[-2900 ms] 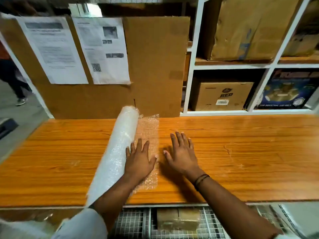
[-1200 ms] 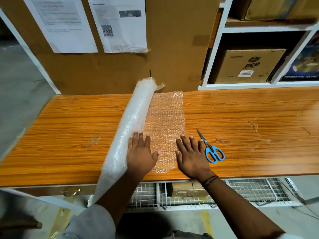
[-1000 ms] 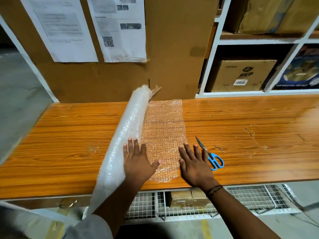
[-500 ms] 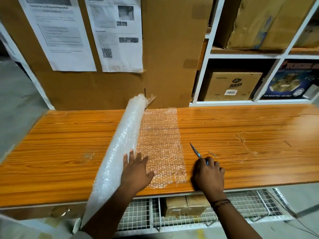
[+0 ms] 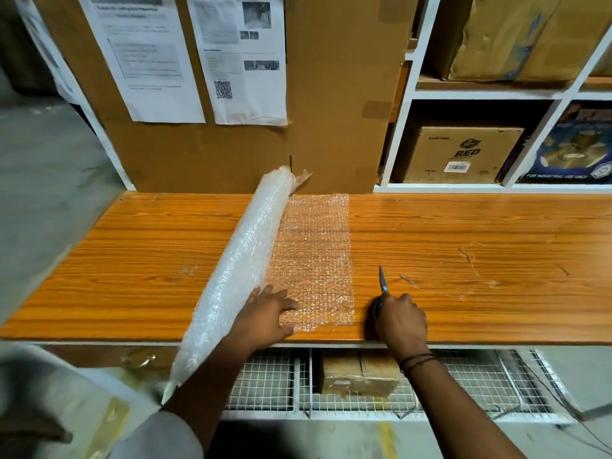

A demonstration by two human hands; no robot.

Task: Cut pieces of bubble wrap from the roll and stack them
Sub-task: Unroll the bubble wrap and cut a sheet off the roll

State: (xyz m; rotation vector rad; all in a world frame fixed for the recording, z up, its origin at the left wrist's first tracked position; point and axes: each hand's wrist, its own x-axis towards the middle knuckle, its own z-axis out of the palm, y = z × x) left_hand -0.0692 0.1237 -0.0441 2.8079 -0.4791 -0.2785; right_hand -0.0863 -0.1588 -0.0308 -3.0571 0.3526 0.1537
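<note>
Wooden counter (image 5: 463, 233), and the bubble wrap roll (image 5: 241, 270) lies across it, running 7 to 1 o'clock. Its unrolled sheet (image 5: 314, 253) lies flat at the roll's 3 o'clock. The left hand (image 5: 265, 318) presses roll and sheet, fingers straight. The right hand (image 5: 402, 321), at the sheet's 4 o'clock, has fingers curled round the scissors (image 5: 383, 279), blades pointing 12 o'clock.

left sleeve (image 5: 159, 437): pale grey-white, kinda blurry down there
right hand (image 5: 401, 318): bare
wrist bands (image 5: 418, 361): couple of thin dark cords, right side
</note>
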